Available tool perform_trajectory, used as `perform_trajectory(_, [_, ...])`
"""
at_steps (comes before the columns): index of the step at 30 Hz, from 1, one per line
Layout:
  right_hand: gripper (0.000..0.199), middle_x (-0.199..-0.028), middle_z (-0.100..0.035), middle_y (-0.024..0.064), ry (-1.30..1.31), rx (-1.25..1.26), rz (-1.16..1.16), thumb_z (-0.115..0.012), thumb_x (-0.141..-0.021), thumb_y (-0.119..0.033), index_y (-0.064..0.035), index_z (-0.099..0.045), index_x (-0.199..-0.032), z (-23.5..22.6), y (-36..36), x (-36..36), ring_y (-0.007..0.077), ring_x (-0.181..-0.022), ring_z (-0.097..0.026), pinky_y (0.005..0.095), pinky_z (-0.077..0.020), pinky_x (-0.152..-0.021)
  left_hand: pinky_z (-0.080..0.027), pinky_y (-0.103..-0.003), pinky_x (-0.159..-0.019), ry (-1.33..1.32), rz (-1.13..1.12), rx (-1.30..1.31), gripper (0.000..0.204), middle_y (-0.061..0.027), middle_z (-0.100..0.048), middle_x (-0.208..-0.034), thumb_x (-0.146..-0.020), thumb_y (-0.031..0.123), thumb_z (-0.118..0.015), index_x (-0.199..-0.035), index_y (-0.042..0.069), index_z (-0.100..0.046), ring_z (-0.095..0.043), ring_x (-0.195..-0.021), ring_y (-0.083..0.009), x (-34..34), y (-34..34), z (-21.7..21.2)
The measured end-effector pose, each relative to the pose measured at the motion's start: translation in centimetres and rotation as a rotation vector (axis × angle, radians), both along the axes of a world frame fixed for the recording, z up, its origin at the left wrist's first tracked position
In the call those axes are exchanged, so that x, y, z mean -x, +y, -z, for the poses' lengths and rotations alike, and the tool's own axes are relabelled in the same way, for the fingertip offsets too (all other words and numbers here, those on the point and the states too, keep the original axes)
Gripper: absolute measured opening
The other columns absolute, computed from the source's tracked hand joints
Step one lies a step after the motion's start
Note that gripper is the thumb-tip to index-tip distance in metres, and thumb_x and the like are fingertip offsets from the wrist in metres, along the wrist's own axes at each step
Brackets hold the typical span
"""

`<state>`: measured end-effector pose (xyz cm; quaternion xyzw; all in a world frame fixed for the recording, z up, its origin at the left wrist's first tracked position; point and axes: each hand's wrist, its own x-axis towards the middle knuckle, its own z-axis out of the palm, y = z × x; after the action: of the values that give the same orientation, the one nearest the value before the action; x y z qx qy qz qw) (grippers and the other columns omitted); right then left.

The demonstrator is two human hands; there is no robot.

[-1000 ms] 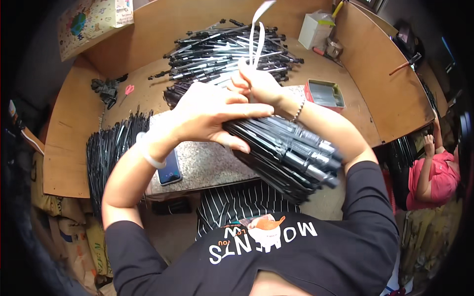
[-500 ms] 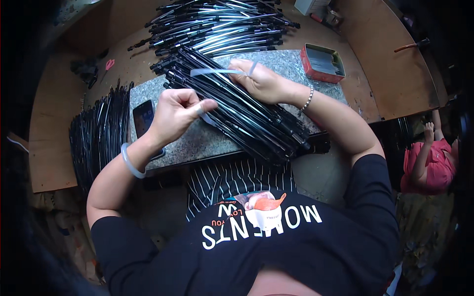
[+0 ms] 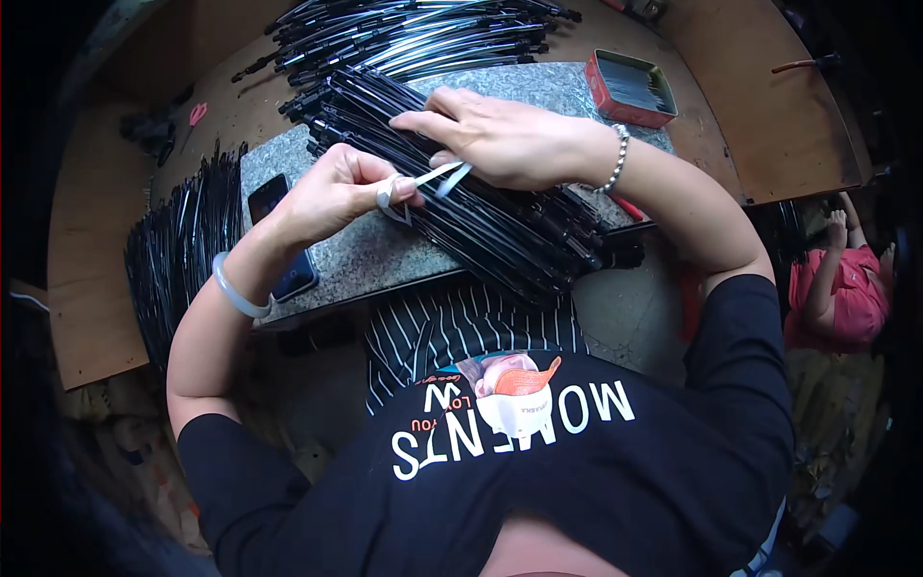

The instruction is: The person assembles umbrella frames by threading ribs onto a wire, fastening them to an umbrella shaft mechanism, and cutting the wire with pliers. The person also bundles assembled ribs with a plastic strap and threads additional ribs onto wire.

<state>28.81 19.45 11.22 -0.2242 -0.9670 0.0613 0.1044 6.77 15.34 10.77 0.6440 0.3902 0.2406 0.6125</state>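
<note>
A bundle of thin black rods point(image 3: 481, 236) with black end fittings lies slantwise across a grey speckled slab point(image 3: 346, 274). Over its middle runs a pale plastic strip point(image 3: 450, 179), bent into a small loop. My left hand point(image 3: 336, 197) is closed at the bundle's left side, thumb and fingers pinching one end of the strip; a whitish band circles its thumb. From the right, my right hand point(image 3: 510, 139) reaches over the bundle, palm down, thumb at the strip's other part. Its fingertips are partly hidden, but the strip comes out beneath them.
More black rods are heaped at the back point(image 3: 413, 43) and at the left point(image 3: 183, 250). A red tin point(image 3: 630, 91) of thin strips stands at the slab's far right. A dark phone point(image 3: 293, 274) lies by my left wrist, pink scissors point(image 3: 197, 115) farther off. Another person point(image 3: 841, 288) sits at right.
My right hand has come down and turned palm down over the bundle, bringing the strip toward my left hand. The left hand has shifted slightly and keeps its pinch.
</note>
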Motion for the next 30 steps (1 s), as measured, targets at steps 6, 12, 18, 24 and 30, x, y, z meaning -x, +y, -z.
perform_trajectory(6, [0.050,-0.113,-0.049,0.0168,0.221,-0.016,-0.070,-0.041,-0.095,-0.027,-0.0061,-0.029,-0.138,0.6,0.2,-1.7,0.0262,-0.103,-0.049,0.0367,-0.0370,-0.093,-0.026,-0.023,-0.045,0.419,0.127,-0.271,0.030,0.0056,-0.040,-0.052,-0.085,0.023,-0.062,-0.063,0.002,-0.058,-0.031,-0.050,-0.0029,-0.6,0.1,-6.0])
perform_trajectory(12, [0.042,-0.081,-0.051,0.0063,0.450,0.436,-0.050,-0.037,-0.097,-0.029,-0.0043,-0.040,-0.131,0.6,1.5,-2.9,0.0152,-0.076,-0.049,0.0283,-0.0410,-0.073,-0.027,-0.025,-0.045,0.202,0.119,-0.351,0.033,0.0052,-0.033,-0.053,-0.085,0.022,-0.062,-0.061,0.002,-0.049,-0.032,-0.051,-0.0027,-0.5,2.5,-7.7])
perform_trajectory(18, [0.032,-0.061,-0.046,-0.0013,0.783,1.151,0.081,-0.040,-0.096,-0.027,-0.0026,-0.061,-0.094,2.2,0.5,-1.5,0.0104,-0.056,-0.045,0.0264,-0.0433,-0.063,-0.043,-0.022,-0.067,0.034,0.004,-0.384,0.033,-0.0015,-0.054,-0.072,-0.078,0.030,-0.069,-0.081,-0.001,-0.059,-0.051,-0.072,-0.0077,-6.6,7.4,-5.1])
perform_trajectory(24, [0.036,-0.052,-0.037,-0.0037,0.941,0.816,0.048,-0.044,-0.093,-0.025,-0.0044,-0.054,-0.066,-2.0,1.0,1.0,0.0055,-0.046,-0.032,0.0205,-0.0271,-0.043,-0.044,-0.031,-0.086,0.142,0.328,-0.617,0.063,-0.0112,-0.061,-0.096,-0.063,0.041,-0.079,-0.106,0.000,-0.058,-0.056,-0.097,-0.0182,-5.6,10.0,-4.2])
perform_trajectory(30, [0.040,-0.052,-0.039,-0.0034,0.891,0.865,0.020,-0.045,-0.092,-0.021,-0.0080,-0.041,-0.055,-6.6,-1.6,2.5,0.0058,-0.042,-0.031,0.0216,-0.0247,-0.041,-0.039,-0.041,-0.093,0.792,0.588,-1.017,0.073,-0.0142,-0.060,-0.105,-0.054,0.052,-0.076,-0.105,0.002,-0.059,-0.053,-0.106,-0.0289,-4.9,4.0,-2.3])
